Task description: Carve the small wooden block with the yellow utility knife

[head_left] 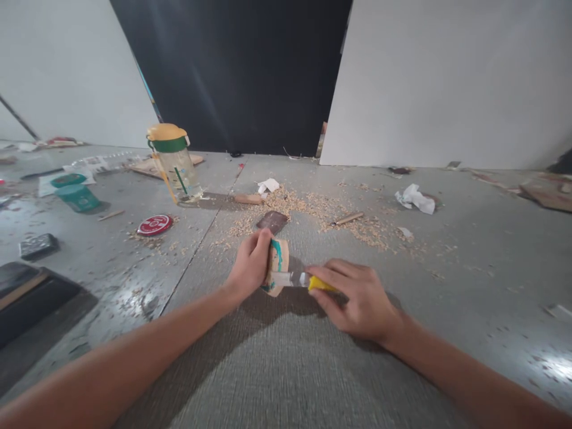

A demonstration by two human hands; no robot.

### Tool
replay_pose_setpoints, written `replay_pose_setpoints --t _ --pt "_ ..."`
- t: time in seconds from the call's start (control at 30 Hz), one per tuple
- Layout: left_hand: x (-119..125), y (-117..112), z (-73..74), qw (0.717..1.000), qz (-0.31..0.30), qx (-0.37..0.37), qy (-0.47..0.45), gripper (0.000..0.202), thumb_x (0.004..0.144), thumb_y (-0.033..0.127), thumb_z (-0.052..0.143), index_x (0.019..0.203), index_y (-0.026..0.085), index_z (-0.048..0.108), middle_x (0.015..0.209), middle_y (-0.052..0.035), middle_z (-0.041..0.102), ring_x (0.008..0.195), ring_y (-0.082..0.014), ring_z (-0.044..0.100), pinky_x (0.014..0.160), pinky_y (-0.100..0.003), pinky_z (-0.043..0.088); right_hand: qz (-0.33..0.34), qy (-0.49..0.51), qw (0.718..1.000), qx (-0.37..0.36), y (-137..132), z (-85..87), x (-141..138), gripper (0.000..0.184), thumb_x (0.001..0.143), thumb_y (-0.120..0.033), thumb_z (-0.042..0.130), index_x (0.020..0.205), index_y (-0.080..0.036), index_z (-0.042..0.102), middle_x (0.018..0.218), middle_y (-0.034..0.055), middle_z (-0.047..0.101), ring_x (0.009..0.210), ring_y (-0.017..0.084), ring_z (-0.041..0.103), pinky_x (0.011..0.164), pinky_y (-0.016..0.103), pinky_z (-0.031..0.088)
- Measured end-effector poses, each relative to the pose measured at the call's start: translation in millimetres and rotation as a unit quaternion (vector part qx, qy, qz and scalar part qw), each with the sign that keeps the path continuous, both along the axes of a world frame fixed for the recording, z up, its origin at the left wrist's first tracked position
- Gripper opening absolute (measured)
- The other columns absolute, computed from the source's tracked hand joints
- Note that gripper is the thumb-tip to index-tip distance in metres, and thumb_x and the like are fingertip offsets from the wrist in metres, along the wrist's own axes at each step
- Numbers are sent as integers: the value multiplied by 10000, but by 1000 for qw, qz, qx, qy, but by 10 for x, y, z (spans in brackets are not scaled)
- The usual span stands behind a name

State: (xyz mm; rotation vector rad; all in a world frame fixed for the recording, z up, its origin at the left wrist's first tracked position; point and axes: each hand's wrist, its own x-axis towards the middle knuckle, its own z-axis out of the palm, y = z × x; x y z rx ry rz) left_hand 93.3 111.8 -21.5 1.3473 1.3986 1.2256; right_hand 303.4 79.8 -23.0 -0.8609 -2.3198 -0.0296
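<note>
My left hand (251, 263) is closed around a small pale wooden piece (277, 264) streaked with teal paint, holding it upright on the grey floor. My right hand (357, 298) is closed on a yellow-handled tool with a pale tip (295, 279), probably a brush, and the tip touches the wooden piece's right side. A dark brown scrap (271, 221) lies just beyond the wooden piece.
Wood shavings (313, 211) spread across the floor ahead. A clear bottle with a yellow lid (174, 164) stands at the left, with a red round lid (154, 225) and a teal tub (77, 193) nearby. Crumpled white paper (415, 198) lies at the right. Dark flat items (27, 292) sit at the far left.
</note>
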Motion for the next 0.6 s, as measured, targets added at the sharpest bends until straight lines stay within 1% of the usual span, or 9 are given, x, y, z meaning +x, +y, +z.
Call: replay_pose_setpoints --t 0.1,0.2,0.27,0.47,0.6 --pt "16 -14 41 999 5 0 -32 281 867 408 433 678 204 480 607 18 439 576 -135 428 501 -223 392 9 -5 1000 -10 -90 23 -76 230 927 -302 532 1075 -175 652 765 20 633 628 143 562 569 278 414" --pt "42 -39 98 1000 5 0 -16 234 843 351 426 670 207 488 641 3 477 633 -151 444 553 -232 416 10 -9 1000 -3 -114 43 -88 221 922 -299 539 1072 -181 651 776 20 629 630 147 556 563 281 400" --pt "56 -50 114 1000 3 -1 -4 235 836 353 416 658 212 475 645 -2 482 645 -158 443 564 -237 414 14 -11 1000 5 -115 45 -83 212 922 -298 542 1067 -188 649 784 20 629 636 148 555 561 280 393" --pt "49 -53 100 1000 -8 0 -3 258 830 403 402 660 217 458 653 -8 472 657 -169 434 572 -247 396 22 -12 1000 14 -126 25 -86 202 912 -296 558 1076 -210 639 780 8 625 640 151 555 560 284 380" --pt "31 -36 86 1000 -6 13 -5 245 827 379 405 664 211 477 662 -8 485 680 -168 454 615 -249 404 15 -11 1000 23 -136 49 -104 198 918 -303 543 1051 -202 649 780 13 631 631 145 549 558 282 389"
